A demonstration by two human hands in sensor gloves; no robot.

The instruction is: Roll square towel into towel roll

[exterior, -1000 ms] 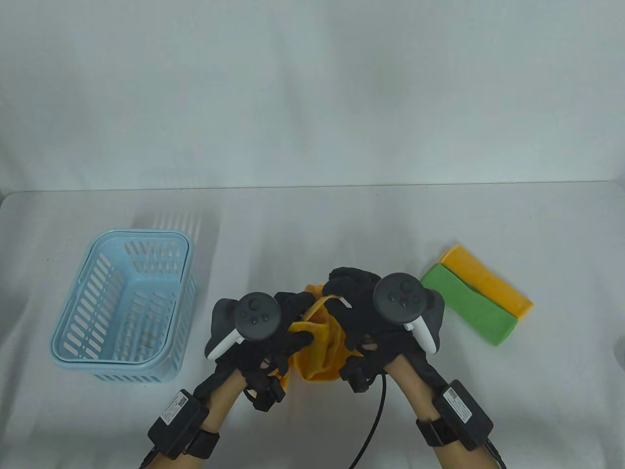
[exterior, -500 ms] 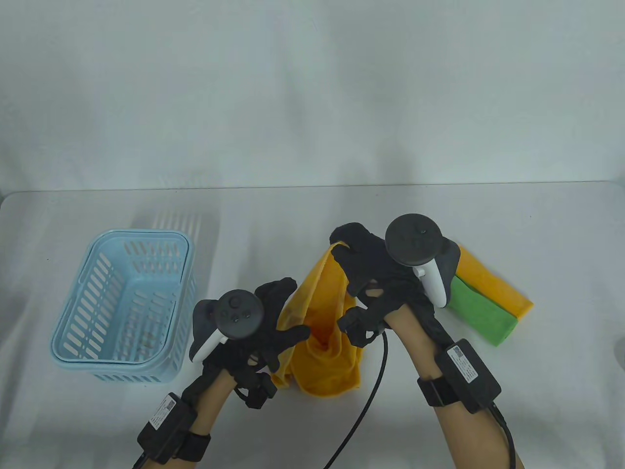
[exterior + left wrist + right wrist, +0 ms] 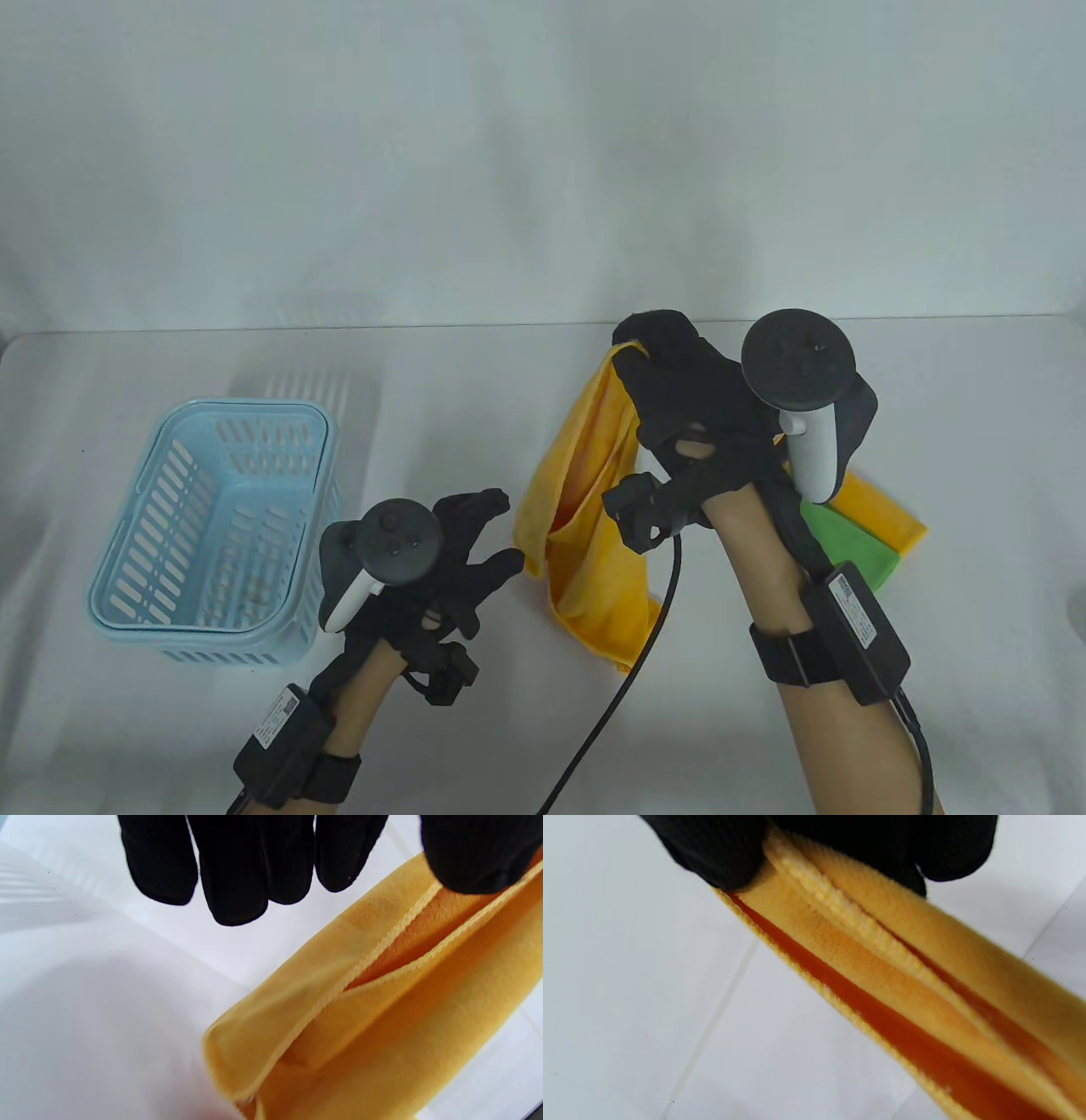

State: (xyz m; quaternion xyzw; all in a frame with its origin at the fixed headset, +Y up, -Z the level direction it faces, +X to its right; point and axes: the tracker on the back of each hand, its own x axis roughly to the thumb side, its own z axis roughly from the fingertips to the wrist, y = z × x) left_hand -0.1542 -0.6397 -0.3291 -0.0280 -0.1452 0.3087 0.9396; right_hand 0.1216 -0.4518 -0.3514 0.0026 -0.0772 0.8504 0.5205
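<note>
Yellow towel [image 3: 585, 543] hangs limp from right hand [image 3: 679, 399], pinched at its 12 o'clock corner. Left hand [image 3: 462, 552] spread, empty. Soft, light; grip hems.

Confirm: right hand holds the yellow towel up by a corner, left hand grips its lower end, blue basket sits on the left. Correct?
Not quite. The left hand grips nothing: in the table view its fingers are spread beside the yellow towel, and the left wrist view shows them clear of the cloth. The right hand does pinch the towel's top corner and hold it up, and the blue basket is on the left.
</note>
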